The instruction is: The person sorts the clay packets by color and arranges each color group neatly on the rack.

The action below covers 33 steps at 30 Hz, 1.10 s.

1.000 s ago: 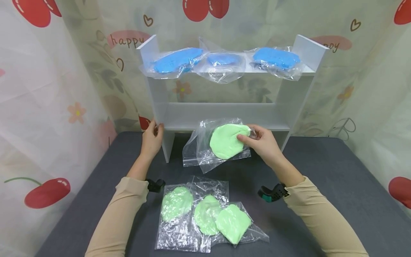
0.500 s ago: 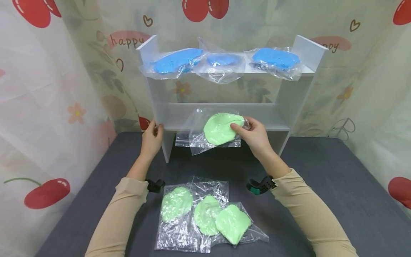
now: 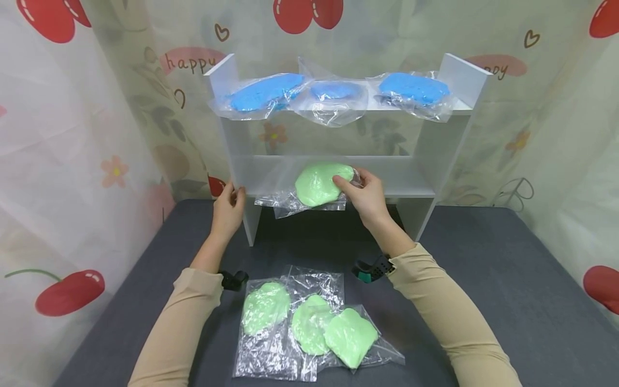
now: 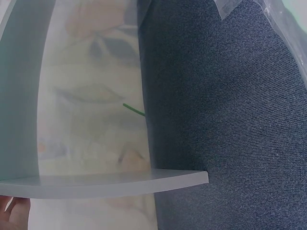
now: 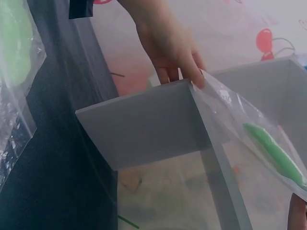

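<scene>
My right hand (image 3: 367, 199) pinches a clear zip bag holding a flat piece of light green clay (image 3: 316, 185), thumb on its front. The bag is at the front of the lower board of a white shelf (image 3: 416, 185), its zip end hanging over the edge. In the right wrist view the bagged clay (image 5: 273, 151) appears edge-on. My left hand (image 3: 229, 209) grips the shelf's left side panel; its fingers (image 5: 165, 74) lie against the outer side in the right wrist view. In the left wrist view only some fingers (image 4: 17, 213) show beyond the panel (image 4: 120, 186).
Several bags of green clay (image 3: 350, 336) lie overlapping on the dark table (image 3: 483, 279) in front of the shelf. Three bags of blue clay (image 3: 413, 88) rest along the top board. A patterned curtain (image 3: 121, 107) surrounds the table, and a thin cable (image 3: 519, 188) is behind it at right.
My right hand has carried the bag of green clay left, up and away from me, to the lower board. The left hand has stayed on the side panel.
</scene>
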Motion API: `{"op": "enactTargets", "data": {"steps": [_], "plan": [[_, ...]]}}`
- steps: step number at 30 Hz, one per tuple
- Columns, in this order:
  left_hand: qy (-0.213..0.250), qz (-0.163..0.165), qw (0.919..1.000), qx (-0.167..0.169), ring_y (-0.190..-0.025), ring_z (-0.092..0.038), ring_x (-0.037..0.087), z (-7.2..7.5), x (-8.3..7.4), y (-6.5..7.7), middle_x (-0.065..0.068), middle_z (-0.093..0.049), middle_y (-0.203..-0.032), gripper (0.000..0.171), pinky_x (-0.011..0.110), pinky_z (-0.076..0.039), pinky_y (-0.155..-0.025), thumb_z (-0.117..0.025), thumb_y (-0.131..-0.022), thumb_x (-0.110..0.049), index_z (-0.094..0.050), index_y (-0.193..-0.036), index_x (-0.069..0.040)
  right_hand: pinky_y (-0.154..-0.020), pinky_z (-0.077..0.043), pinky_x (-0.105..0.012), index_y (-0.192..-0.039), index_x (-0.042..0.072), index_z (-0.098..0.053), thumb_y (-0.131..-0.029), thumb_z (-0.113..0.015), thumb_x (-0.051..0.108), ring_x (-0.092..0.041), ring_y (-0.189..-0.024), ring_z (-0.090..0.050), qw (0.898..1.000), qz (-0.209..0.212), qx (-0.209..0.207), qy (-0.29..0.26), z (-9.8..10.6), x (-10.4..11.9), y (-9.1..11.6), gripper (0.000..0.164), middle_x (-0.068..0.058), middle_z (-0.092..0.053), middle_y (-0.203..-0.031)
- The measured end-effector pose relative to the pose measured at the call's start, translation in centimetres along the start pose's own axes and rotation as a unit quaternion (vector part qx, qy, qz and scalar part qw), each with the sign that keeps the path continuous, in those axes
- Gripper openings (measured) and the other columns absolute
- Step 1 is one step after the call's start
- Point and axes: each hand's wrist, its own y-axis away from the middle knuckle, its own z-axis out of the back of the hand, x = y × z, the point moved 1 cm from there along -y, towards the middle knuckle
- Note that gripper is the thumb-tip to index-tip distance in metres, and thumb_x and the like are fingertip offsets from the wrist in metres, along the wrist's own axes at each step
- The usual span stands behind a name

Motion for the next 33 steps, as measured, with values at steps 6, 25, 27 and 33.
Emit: {"op": "enactTargets", "data": {"steps": [6,25,27,33], "plan": [[0.0,-0.001,1.0,-0.001,-0.125,-0.05,0.036,0.0,0.0,0.0,0.019,-0.047,-0.14,0.044,0.049,-0.046,-0.096,-0.042,-0.099,-0.018,-0.04,-0.142,-0.01,-0.062,-0.048,-0.015,-0.123,0.0,-0.055,-0.086,-0.066,0.018,0.0,-0.071,-0.057,1.0,-0.002,-0.011,-0.001,-0.8,-0.3,-0.7,0.042,0.007,-0.057,-0.09],[-0.001,-0.001,1.0,0.004,-0.125,-0.05,0.036,0.1,-0.1,0.0,0.019,-0.046,-0.14,0.044,0.05,-0.046,-0.096,-0.041,-0.1,-0.019,-0.038,-0.143,-0.009,-0.058,-0.045,-0.018,-0.117,-0.002,-0.057,-0.086,-0.067,0.017,-0.002,-0.061,-0.052,0.999,0.013,-0.033,0.02,-3.3,-0.1,-2.2,0.038,0.004,-0.053,-0.089],[-0.002,-0.002,1.0,0.005,-0.125,-0.05,0.036,0.1,-0.1,0.0,0.019,-0.046,-0.141,0.044,0.05,-0.046,-0.096,-0.041,-0.1,-0.019,-0.038,-0.142,-0.009,-0.057,-0.044,-0.02,-0.117,-0.001,-0.058,-0.086,-0.067,0.018,-0.004,-0.059,-0.05,0.999,0.016,-0.033,0.022,-3.6,-0.2,-2.3,0.037,0.004,-0.052,-0.087],[-0.002,0.001,1.0,0.001,-0.125,-0.051,0.036,0.0,0.0,0.0,0.019,-0.046,-0.14,0.046,0.05,-0.046,-0.096,-0.041,-0.099,-0.019,-0.036,-0.144,-0.011,-0.056,-0.042,-0.022,-0.111,-0.001,-0.059,-0.087,-0.066,0.022,-0.004,-0.06,-0.049,0.999,0.018,-0.038,0.033,-4.4,-0.4,-2.8,0.034,0.004,-0.051,-0.082]]}}
